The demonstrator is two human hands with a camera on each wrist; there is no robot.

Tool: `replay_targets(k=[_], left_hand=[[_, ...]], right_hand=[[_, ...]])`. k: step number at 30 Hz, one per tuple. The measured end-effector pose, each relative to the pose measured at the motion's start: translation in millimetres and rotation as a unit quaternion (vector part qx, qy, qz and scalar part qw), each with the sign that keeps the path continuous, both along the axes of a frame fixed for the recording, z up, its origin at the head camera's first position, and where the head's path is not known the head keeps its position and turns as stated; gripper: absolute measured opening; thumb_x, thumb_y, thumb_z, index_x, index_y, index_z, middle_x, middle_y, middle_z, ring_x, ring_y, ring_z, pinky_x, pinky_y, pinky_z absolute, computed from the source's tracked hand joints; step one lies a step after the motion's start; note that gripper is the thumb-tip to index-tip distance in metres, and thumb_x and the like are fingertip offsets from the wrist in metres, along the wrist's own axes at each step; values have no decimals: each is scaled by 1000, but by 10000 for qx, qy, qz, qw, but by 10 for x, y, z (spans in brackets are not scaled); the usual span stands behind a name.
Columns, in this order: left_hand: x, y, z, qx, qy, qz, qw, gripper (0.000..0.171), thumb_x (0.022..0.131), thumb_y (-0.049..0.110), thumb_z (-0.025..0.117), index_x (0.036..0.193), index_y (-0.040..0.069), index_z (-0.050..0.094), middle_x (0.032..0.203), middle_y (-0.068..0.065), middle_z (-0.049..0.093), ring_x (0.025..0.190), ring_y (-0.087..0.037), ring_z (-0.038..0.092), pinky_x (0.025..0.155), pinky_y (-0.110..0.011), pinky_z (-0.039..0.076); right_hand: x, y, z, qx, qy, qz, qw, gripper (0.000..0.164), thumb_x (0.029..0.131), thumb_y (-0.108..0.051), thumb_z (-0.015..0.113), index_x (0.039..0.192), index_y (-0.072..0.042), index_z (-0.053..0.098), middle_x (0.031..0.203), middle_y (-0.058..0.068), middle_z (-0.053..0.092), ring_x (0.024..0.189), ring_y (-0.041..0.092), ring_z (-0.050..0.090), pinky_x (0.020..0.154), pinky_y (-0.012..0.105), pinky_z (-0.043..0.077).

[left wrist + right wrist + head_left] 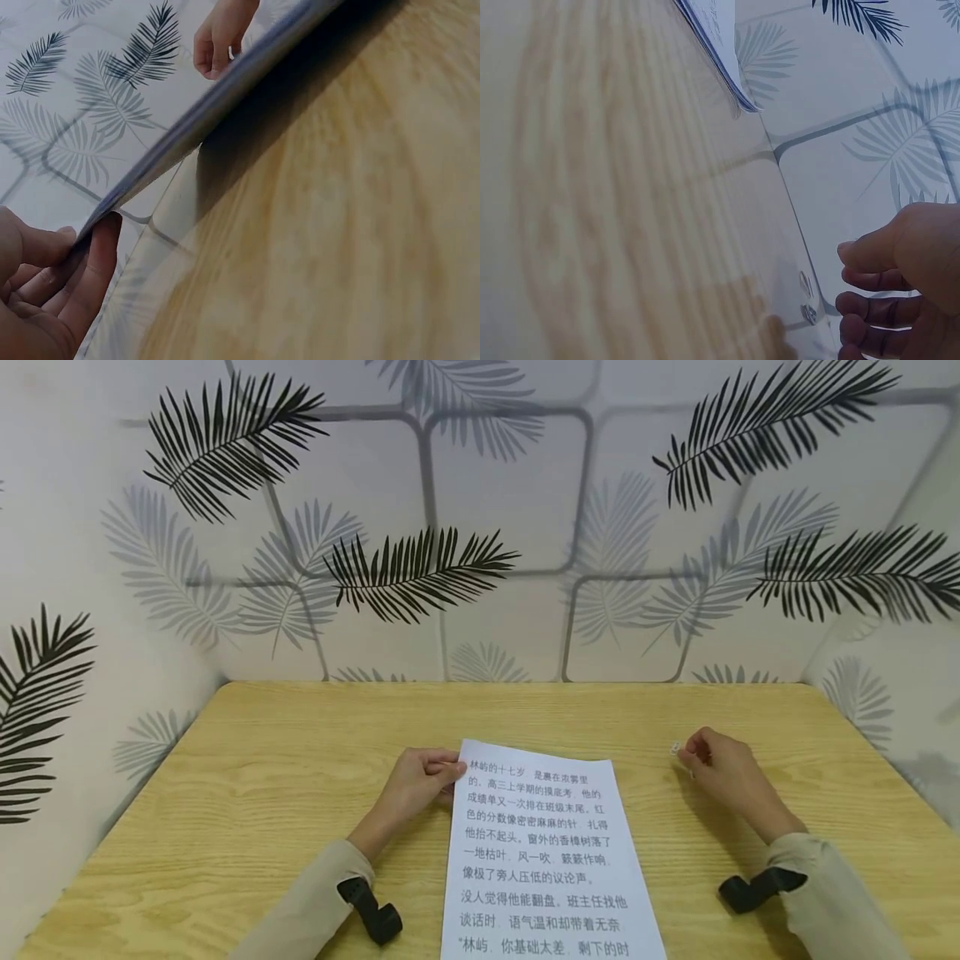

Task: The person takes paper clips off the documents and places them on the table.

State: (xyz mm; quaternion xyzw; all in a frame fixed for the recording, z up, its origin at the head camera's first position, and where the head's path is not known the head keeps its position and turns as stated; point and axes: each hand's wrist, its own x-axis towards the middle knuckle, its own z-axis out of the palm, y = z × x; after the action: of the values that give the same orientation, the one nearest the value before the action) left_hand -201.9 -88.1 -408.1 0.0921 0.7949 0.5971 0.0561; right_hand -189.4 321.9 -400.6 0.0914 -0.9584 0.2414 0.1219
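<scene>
Printed sheets of paper, covered in Chinese text, lie in front of me with the top left corner raised off the table. My left hand pinches that edge between thumb and fingers; the left wrist view shows the sheets slanting up from its fingertips. To the right of the paper, my right hand hovers low over the table with fingers loosely bent. Just beyond its fingertips are small shiny pieces, apparently clips, too small to identify surely. A gap shows between them and the fingers.
The light wood-grain table has a glossy surface that mirrors the wall. Behind it rises a pale wall with leaf prints, which also closes in on both sides. A black strap device sits on each wrist.
</scene>
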Motion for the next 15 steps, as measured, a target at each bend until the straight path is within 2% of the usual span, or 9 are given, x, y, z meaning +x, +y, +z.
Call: replay_targets(k=[5,12,15], left_hand=[[-25,-7,-30,-217,36,-50,9997,27,92,2,63,117,-8,65,89,-18,72,70,-22,71,61,-30,59],[-30,-30,-46,-195,-16,112,9997,27,91,1,65,117,-6,65,89,-16,73,75,-22,71,64,-30,59],[-48,-83,-10,91,125,210,9997,25,91,-3,62,116,-8,65,90,-19,72,75,-24,71,65,-32,60]], right_hand=[[11,-35,-12,-11,21,35,10000,12,93,-8,62,89,1,56,78,9,59,71,20,53,60,31,44],[23,-121,21,-41,-124,137,9998,11,93,-7,61,91,2,56,79,9,59,73,21,54,63,33,46],[36,-149,33,-32,-132,176,9998,11,93,-7,62,89,2,56,77,7,58,71,19,52,61,32,45]])
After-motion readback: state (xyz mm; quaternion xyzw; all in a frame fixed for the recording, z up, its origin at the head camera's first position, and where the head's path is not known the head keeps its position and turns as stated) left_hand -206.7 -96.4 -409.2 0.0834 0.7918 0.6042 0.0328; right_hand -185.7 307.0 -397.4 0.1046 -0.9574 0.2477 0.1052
